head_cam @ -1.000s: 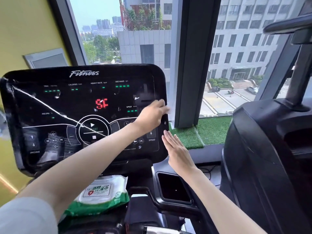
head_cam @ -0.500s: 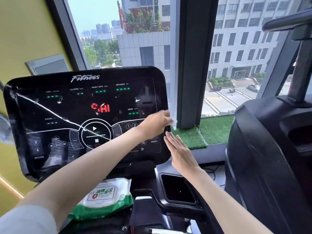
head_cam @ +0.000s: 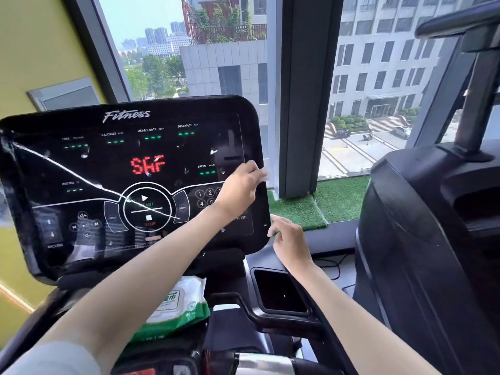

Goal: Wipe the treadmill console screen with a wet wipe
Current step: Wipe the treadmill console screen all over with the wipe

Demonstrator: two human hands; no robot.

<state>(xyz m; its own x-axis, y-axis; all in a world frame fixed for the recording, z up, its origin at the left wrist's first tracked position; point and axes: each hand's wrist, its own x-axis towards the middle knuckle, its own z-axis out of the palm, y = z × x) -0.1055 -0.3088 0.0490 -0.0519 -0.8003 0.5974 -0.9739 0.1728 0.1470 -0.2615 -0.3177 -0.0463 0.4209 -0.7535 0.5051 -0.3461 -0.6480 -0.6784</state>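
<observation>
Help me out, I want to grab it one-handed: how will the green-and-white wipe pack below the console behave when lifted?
The wipe pack looks like a soft, creased film pouch, so it will probably sag rather than stay stiff. Its glossy wrapper may be slippery. Lying flat, it shouldn't roll.

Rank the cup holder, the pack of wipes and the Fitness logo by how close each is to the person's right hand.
From the right hand, in the head view:
1. Cup holder, just below the hand.
2. Pack of wipes, lower left.
3. Fitness logo, far up and to the left.
</observation>
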